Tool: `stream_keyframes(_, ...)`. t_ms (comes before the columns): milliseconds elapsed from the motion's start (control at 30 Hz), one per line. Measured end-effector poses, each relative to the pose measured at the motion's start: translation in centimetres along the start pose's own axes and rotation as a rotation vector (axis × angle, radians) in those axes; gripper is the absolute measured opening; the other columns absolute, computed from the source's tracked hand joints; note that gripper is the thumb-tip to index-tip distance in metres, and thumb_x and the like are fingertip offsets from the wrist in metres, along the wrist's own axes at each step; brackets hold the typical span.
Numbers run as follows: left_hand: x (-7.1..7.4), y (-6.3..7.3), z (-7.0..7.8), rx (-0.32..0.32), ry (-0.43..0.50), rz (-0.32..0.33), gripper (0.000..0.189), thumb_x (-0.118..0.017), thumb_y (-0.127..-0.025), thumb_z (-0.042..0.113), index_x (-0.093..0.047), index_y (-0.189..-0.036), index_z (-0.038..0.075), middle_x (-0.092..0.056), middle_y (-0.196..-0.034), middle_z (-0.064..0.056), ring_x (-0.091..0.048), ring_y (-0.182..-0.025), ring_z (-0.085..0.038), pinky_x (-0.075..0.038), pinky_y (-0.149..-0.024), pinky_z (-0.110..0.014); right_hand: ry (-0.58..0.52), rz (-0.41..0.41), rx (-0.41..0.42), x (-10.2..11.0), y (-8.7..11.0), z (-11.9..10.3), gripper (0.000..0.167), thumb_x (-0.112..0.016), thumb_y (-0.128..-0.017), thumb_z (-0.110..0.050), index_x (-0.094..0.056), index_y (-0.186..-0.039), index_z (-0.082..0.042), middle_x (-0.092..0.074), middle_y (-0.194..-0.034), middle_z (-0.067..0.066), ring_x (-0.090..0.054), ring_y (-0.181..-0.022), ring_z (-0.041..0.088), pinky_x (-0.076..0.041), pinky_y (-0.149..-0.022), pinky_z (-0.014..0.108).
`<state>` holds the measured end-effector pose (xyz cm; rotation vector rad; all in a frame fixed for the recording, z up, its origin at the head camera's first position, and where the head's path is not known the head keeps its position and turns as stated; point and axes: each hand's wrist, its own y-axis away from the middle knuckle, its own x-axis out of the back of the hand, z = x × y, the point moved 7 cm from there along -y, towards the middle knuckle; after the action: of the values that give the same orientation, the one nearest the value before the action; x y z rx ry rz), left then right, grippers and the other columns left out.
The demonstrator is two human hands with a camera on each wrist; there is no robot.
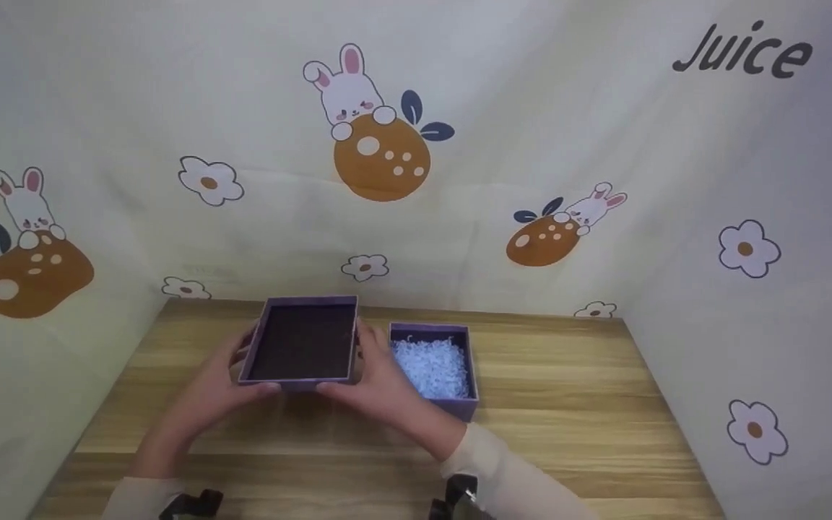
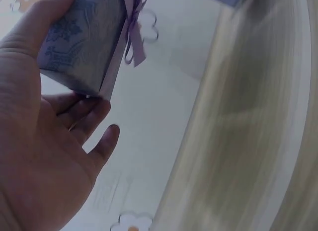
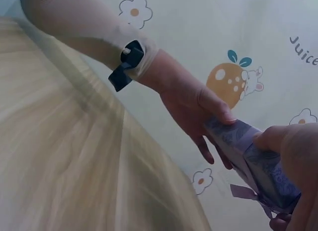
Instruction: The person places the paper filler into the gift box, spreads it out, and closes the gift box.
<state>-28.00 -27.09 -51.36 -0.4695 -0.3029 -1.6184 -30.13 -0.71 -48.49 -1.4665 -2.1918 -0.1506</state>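
A purple gift box lid [image 1: 297, 384] is held above the table between both hands, its dark inside facing up toward the head camera. My left hand [image 1: 206, 390] grips its left side, with the thumb along the near edge. On the opposite side my right hand [image 1: 386, 383] holds it the same way. The left wrist view shows the lid's patterned side [image 2: 87, 39] and a purple ribbon [image 2: 133, 37] tied in a bow. Beside the right hand, a purple gift box [image 1: 452, 409] stands upright with pale blue shredded paper [image 1: 434, 365] inside; the forearm partly covers it.
The wood-grain table [image 1: 560, 419] lies beneath. A pale cloth [image 1: 474, 130] printed with rabbits, oranges and flowers encloses the back and both sides. Dark straps [image 1: 196, 503] sit on the sleeves at the wrists.
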Motion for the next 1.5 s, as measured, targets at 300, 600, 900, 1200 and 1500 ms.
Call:
stream_keyframes(300,-3.5,-1.1,2.5,-0.112,0.062,0.041,0.114,-0.100,-0.083,0.029,-0.033,-0.174,0.012,-0.037,-0.174,-0.022,-0.042,-0.153,-0.055,-0.039,-0.120,-0.075,0.130,-0.011,0.020,3.7,1.3,0.8,0.119,-0.097,-0.085,-0.046,-0.028,-0.176,-0.011,-0.044,-0.162,0.011,-0.058,-0.139,0.027,-0.051,-0.118,0.046)
stream_keyframes(600,-7.1,-1.8,3.9,-0.075,0.086,0.017,0.116,-0.102,-0.080,0.040,-0.036,-0.173,0.017,-0.040,-0.174,-0.017,-0.045,-0.152,-0.050,-0.042,-0.120,-0.072,0.144,-0.019,0.024,7.2,3.1,2.4,0.114,-0.094,-0.089,-0.048,-0.030,-0.174,-0.006,-0.042,-0.166,0.016,-0.057,-0.140,0.034,-0.052,-0.117,0.051)
stream_keyframes(900,-10.2,-2.3,5.2,-0.076,0.067,-0.034,0.120,-0.101,-0.079,0.047,-0.034,-0.175,0.020,-0.037,-0.176,-0.016,-0.046,-0.153,-0.047,-0.040,-0.122,-0.071,0.117,0.004,0.004,10.4,5.4,4.1,0.113,-0.095,-0.088,-0.046,-0.032,-0.174,-0.008,-0.040,-0.168,0.016,-0.052,-0.145,0.036,-0.047,-0.121,0.056)
stream_keyframes(1200,-12.8,-2.9,6.9,-0.170,0.083,-0.055,0.117,-0.101,-0.078,0.047,-0.039,-0.173,0.016,-0.046,-0.169,-0.013,-0.050,-0.149,-0.044,-0.040,-0.122,-0.069,0.068,0.047,0.014,12.8,7.3,5.5,0.107,-0.097,-0.088,-0.036,-0.036,-0.173,-0.014,-0.047,-0.158,0.009,-0.055,-0.135,0.028,-0.052,-0.114,0.049)
stream_keyframes(1500,-15.2,-3.1,7.7,-0.255,0.108,-0.102,0.116,-0.101,-0.080,0.041,-0.037,-0.173,0.012,-0.048,-0.167,-0.014,-0.048,-0.150,-0.043,-0.041,-0.123,-0.066,0.082,0.081,0.049,14.7,8.8,6.9,0.105,-0.098,-0.087,-0.034,-0.040,-0.170,-0.008,-0.052,-0.157,0.007,-0.055,-0.137,0.026,-0.050,-0.115,0.055)
